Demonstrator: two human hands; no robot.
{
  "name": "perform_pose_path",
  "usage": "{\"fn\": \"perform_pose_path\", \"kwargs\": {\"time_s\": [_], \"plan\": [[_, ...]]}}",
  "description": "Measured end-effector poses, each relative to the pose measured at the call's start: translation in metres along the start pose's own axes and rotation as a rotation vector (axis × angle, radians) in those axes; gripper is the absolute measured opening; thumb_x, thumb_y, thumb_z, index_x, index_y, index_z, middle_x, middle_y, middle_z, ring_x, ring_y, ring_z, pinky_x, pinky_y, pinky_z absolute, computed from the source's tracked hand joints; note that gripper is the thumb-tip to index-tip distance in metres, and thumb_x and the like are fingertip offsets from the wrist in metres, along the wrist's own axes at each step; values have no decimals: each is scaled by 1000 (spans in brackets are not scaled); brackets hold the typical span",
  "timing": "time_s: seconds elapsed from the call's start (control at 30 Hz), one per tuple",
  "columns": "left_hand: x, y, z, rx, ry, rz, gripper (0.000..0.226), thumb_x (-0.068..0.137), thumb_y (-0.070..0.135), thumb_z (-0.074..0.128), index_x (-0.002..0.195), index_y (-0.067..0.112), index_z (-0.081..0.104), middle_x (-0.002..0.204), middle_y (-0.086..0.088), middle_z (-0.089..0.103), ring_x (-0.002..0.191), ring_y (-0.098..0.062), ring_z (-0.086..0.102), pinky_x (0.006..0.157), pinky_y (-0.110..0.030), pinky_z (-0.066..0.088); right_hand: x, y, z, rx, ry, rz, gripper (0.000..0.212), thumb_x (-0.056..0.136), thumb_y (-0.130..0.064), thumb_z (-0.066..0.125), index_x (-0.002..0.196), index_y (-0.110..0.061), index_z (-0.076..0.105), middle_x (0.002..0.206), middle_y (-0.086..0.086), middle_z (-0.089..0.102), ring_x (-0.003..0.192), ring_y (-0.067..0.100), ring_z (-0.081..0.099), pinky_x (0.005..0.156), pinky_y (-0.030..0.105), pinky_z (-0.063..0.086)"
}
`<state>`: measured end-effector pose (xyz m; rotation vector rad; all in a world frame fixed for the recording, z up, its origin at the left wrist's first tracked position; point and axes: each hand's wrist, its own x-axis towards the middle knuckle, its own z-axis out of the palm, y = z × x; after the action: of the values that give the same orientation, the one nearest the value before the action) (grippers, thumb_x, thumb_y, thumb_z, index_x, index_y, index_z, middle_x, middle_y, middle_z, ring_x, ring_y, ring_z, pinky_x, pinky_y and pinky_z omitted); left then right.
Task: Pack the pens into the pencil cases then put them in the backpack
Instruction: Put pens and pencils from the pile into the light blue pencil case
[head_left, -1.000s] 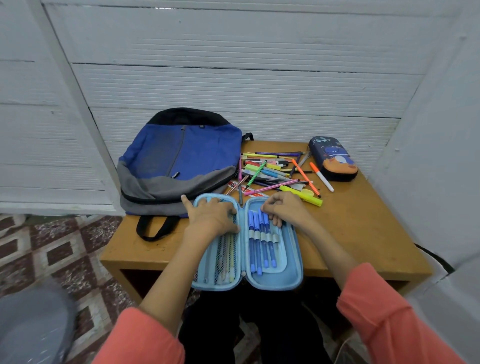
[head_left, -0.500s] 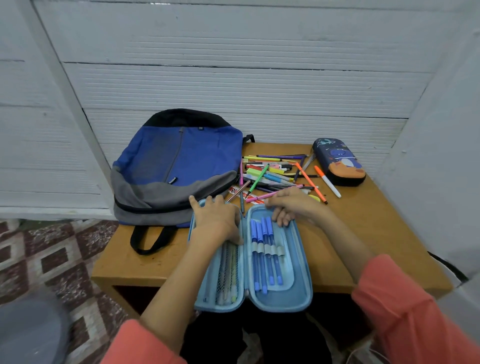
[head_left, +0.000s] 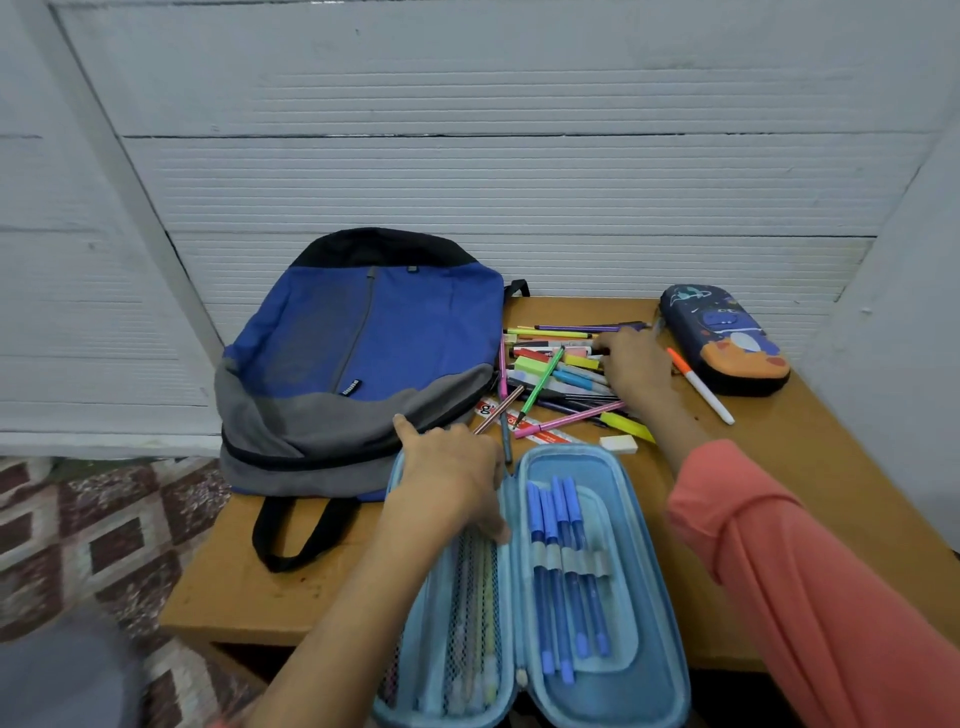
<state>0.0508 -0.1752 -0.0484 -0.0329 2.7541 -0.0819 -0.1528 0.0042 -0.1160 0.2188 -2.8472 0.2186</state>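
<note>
A light blue pencil case (head_left: 649, 597) lies open at the table's near edge. Several blue pens (head_left: 566, 571) sit under an elastic band in its right half, and pale pens fill the mesh pocket on the left. My left hand (head_left: 452, 473) rests flat on the top of the left half. My right hand (head_left: 631, 364) is stretched out onto the pile of loose coloured pens (head_left: 550, 374), fingertips among them; I cannot see whether it holds one. A shut dark blue pencil case (head_left: 727, 338) lies at the back right. The blue and grey backpack (head_left: 363, 353) lies flat on the left.
A white marker with an orange cap (head_left: 701, 387) lies beside the dark case. A white eraser (head_left: 618, 443), a yellow highlighter (head_left: 626, 426) and a red-and-white ruler (head_left: 524, 428) lie between pile and open case. The wooden table (head_left: 810, 467) stands against a white wall.
My right hand left the top of the open case and moved away from me onto the pen pile. My left hand stayed on the case's left half.
</note>
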Motion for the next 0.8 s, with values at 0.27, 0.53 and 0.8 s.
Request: {"fn": "perform_pose_path", "kwargs": {"time_s": [0.27,0.53,0.8], "plan": [[-2,0,-1,-14,3,-1,52,70,55,76,113,31,59,126,0,52,122,-25,49,112,-66,6,-9,-2,-5,-74,-2,-22,20,92,-2,53,110,-6,60,114,15,61,109,33,53,81,43,48],[-11,0,5,-78,-1,9,49,78,52,70,119,30,55,123,3,57,123,-24,49,111,-68,5,-33,18,-43,414,95,5,18,94,-18,57,92,-5,69,99,9,60,84,21,56,67,30,42],[-21,1,7,-137,-8,6,42,83,48,67,119,30,55,122,5,57,123,-23,48,110,-71,4,-75,10,-108,1234,288,-20,12,94,-21,62,87,-13,55,74,22,65,49,26,60,42,32,49]]}}
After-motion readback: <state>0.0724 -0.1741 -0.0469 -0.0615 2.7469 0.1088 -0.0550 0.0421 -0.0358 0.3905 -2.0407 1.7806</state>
